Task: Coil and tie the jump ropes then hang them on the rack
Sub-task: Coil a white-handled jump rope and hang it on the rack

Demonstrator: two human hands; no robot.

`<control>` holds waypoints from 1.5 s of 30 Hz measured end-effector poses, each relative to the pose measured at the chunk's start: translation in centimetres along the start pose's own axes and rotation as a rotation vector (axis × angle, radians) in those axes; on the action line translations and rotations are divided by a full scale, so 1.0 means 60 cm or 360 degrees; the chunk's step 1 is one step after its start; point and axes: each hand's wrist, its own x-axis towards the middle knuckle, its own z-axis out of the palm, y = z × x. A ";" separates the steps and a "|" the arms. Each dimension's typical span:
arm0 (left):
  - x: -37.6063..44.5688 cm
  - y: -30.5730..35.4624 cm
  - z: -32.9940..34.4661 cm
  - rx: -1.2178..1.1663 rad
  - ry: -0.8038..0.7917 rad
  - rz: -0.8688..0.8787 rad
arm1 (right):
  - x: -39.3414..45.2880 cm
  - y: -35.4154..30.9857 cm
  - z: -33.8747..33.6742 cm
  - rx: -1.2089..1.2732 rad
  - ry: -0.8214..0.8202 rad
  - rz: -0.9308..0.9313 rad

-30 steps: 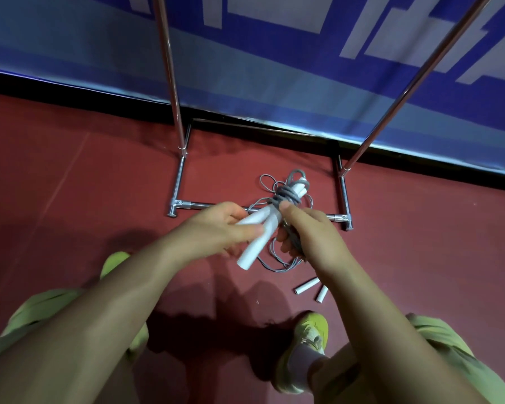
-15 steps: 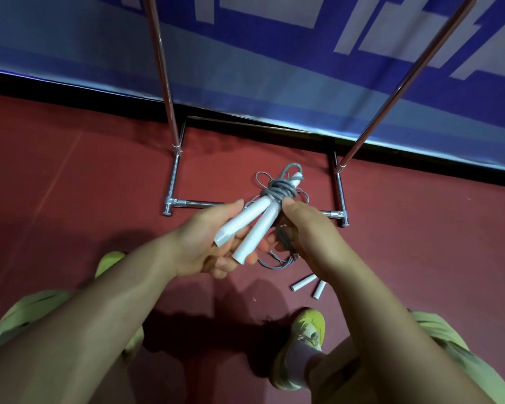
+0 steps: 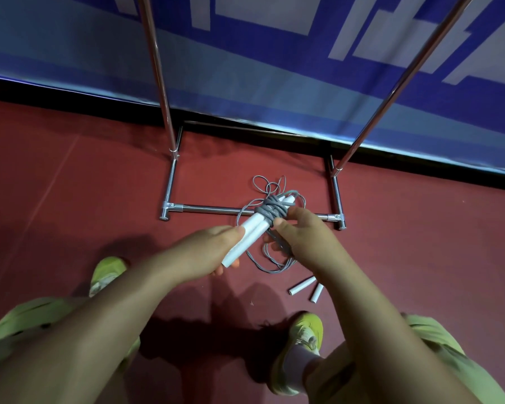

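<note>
Over a dark red floor [image 3: 70,199], the left hand [image 3: 207,252] grips the lower ends of two white handles [image 3: 247,234] held side by side, its fingers [image 3: 231,262] curled under them and the thumb lying along the top. The right hand [image 3: 306,237] pinches the grey rope [image 3: 270,212] where several turns of it are wound tightly round the upper part of the handles; its thumb presses against the wrap, while the other fingers are hidden behind the hand, so how they lie cannot be told. The bundle is held above the floor, in front of the near bottom bar of a metal rack [image 3: 210,209]. Loose loops of grey cord [image 3: 270,185] show past the bundle, inside the rack's base frame, and more loops hang or lie below the right hand; whether these belong to the held rope or to another cannot be told. Two more white handles [image 3: 303,288] lie on the floor just right of the hands, near a yellow-green shoe [image 3: 308,330]. A second shoe [image 3: 108,272] shows on the left beyond the left forearm, and both knees are clad in light green. The rack's two uprights rise out of view, and a blue and white banner [image 3: 274,68] runs along the wall behind it.
</note>
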 end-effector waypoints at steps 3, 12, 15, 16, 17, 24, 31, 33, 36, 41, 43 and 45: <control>0.003 -0.005 -0.007 0.0136 0.0103 0.0005 | 0.001 0.009 0.003 -0.0328 0.0043 -0.0030; 0.002 0.001 -0.019 0.0346 0.0349 0.0077 | -0.008 -0.002 0.012 0.0229 0.0008 0.0059; 0.007 -0.004 -0.017 0.0291 0.0452 0.0112 | -0.009 -0.006 0.012 0.0375 -0.0061 -0.0041; 0.008 -0.006 -0.017 0.0280 0.0475 0.0126 | -0.009 -0.006 0.011 0.0394 -0.0064 -0.0077; 0.009 -0.007 -0.016 0.0282 0.0497 0.0144 | -0.009 -0.007 0.011 0.0415 -0.0058 -0.0097; 0.005 -0.003 -0.012 0.0343 0.0576 0.0215 | -0.005 -0.004 0.011 0.0638 0.0024 -0.0168; 0.002 0.003 -0.013 0.0229 0.0525 0.0296 | -0.004 -0.002 0.010 0.0617 0.0182 -0.0321; -0.001 0.010 -0.017 -0.0185 0.0306 0.0217 | -0.005 -0.004 0.008 0.0672 0.0148 -0.0380; -0.005 0.016 -0.029 -0.0972 -0.0233 -0.0024 | -0.005 -0.006 0.005 0.0828 0.0019 -0.0450; -0.006 0.007 -0.026 -0.1324 -0.0747 -0.0143 | -0.004 -0.006 0.005 0.0911 -0.0133 -0.0520; -0.008 0.008 -0.026 -0.1373 -0.0781 -0.0118 | -0.005 -0.006 0.003 0.0816 -0.0128 -0.0491; -0.009 0.012 -0.025 -0.1357 -0.0725 -0.0093 | -0.008 -0.008 0.002 0.0632 -0.0135 -0.0408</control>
